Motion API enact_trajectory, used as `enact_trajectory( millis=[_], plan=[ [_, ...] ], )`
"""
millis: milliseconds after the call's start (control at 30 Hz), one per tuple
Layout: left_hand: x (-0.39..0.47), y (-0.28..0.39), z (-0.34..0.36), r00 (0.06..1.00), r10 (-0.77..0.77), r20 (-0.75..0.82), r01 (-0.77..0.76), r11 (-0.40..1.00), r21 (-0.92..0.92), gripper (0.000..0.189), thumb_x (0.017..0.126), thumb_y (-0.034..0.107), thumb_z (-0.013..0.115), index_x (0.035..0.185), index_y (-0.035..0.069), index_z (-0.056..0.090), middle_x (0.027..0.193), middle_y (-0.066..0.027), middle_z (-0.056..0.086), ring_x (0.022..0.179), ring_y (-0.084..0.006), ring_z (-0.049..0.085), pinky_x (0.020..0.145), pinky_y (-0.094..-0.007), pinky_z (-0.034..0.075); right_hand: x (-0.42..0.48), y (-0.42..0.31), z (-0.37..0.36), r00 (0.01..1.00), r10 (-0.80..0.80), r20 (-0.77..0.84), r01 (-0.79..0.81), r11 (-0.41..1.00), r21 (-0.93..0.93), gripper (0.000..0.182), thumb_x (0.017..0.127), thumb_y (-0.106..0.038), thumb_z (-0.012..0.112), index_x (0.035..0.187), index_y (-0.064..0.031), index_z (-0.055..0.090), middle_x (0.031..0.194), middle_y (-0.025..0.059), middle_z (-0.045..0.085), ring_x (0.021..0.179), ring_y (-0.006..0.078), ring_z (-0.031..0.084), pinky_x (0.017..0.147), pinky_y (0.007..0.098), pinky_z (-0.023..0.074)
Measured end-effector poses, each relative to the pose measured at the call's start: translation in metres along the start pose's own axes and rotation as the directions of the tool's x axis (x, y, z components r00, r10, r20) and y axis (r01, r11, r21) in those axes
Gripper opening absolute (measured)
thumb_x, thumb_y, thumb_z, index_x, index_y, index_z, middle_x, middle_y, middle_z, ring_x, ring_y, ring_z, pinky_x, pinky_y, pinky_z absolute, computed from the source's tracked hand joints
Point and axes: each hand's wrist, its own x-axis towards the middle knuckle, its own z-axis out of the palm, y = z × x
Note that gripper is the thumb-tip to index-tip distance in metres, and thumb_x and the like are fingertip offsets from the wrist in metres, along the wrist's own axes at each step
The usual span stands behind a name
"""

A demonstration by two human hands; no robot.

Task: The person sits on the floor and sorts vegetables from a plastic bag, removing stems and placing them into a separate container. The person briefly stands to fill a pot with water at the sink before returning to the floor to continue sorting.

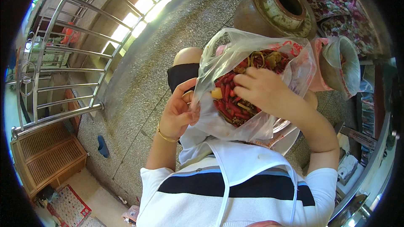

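A translucent plastic bag [205,126] with red print rests open on my lap. Inside it are dark red chili peppers [232,108], a yellowish chunk [216,93] and brownish dried bits and stems. My left hand [181,110] pinches the bag's near-left edge between thumb and fingers; a gold bangle circles that wrist. Reaching into the bag from the right, my right hand [263,91] has its curled fingers down among the peppers. Its fingertips are partly hidden, so whether they grip a pepper does not show. Under the bag, the rim of a pale basin [288,140] shows.
Beyond the bag stands a large earthenware jar [271,15] with a wide collar. To its right is a plastic-lined bucket [345,66]. A metal railing [75,56] is at left, above a wooden louvred cabinet [50,154]. A blue slipper [102,146] lies on the speckled floor [132,110].
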Motion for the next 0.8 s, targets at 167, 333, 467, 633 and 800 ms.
enact_trajectory(
  millis=[167, 333, 467, 633, 800],
  plan=[
    [-0.001, -0.004, 0.013, 0.819, 0.572, -0.041, -0.158, 0.294, 0.943, 0.062, 0.07, -0.003, 0.066, 0.129, 0.006, 0.049, 0.088, -0.0056, 0.056, 0.065, -0.0151, 0.052, 0.059, -0.0265, 0.045, -0.01, 0.022, 0.003, 0.999, -0.009, 0.034, 0.012, 0.996, -0.086, 0.009, 0.072, -0.013, 0.06, 0.076, -0.0085, 0.054, 0.093, 0.0059, 0.054, 0.092, 0.0246, 0.051, 0.077, 0.0348, 0.0447],
    [0.025, 0.011, 0.05, 0.745, 0.437, 0.504, -0.488, -0.16, 0.858, 0.032, 0.071, -0.004, 0.067, 0.101, 0.008, 0.066, 0.086, -0.0067, 0.06, 0.074, -0.0247, 0.059, 0.062, -0.0336, 0.049, -0.053, 0.033, -0.018, 0.953, 0.3, -0.043, -0.288, 0.941, 0.179, 0.019, 0.062, -0.002, 0.062, 0.074, -0.0049, 0.048, 0.085, 0.0085, 0.05, 0.085, 0.0287, 0.049, 0.076, 0.0385, 0.0445],
    [0.063, -0.011, 0.057, 0.87, 0.101, 0.483, -0.41, -0.397, 0.821, 0.019, 0.075, 0.009, 0.067, 0.094, 0.008, 0.064, 0.083, -0.0059, 0.059, 0.075, -0.0237, 0.061, 0.063, -0.0345, 0.05, -0.063, 0.035, -0.015, 0.94, 0.332, -0.081, -0.245, 0.82, 0.518, 0.015, 0.069, -0.002, 0.058, 0.078, -0.0024, 0.046, 0.089, 0.01, 0.052, 0.087, 0.0305, 0.053, 0.081, 0.0443, 0.0422],
    [0.076, -0.039, 0.059, 0.933, 0.133, 0.334, -0.224, -0.51, 0.83, 0.019, 0.075, 0.017, 0.069, 0.091, 0.009, 0.061, 0.08, -0.0053, 0.057, 0.078, -0.0229, 0.061, 0.065, -0.0347, 0.05, -0.029, 0.004, 0.018, 0.871, 0.491, 0.0, -0.441, 0.783, 0.439, 0.015, 0.076, -0.008, 0.06, 0.089, -0.0019, 0.054, 0.086, 0.0135, 0.057, 0.082, 0.0353, 0.057, 0.077, 0.0403, 0.047],
    [0.061, -0.036, 0.048, 0.936, 0.231, 0.267, -0.137, -0.459, 0.878, 0.024, 0.074, 0.018, 0.071, 0.095, 0.011, 0.062, 0.084, -0.0043, 0.055, 0.08, -0.0232, 0.059, 0.069, -0.0358, 0.048, -0.053, 0.009, 0.017, 0.744, 0.626, 0.233, -0.636, 0.556, 0.535, 0.024, 0.08, -0.01, 0.06, 0.102, -0.0017, 0.059, 0.087, 0.0094, 0.062, 0.08, 0.0221, 0.062, 0.068, 0.0339, 0.0485]
  ],
)
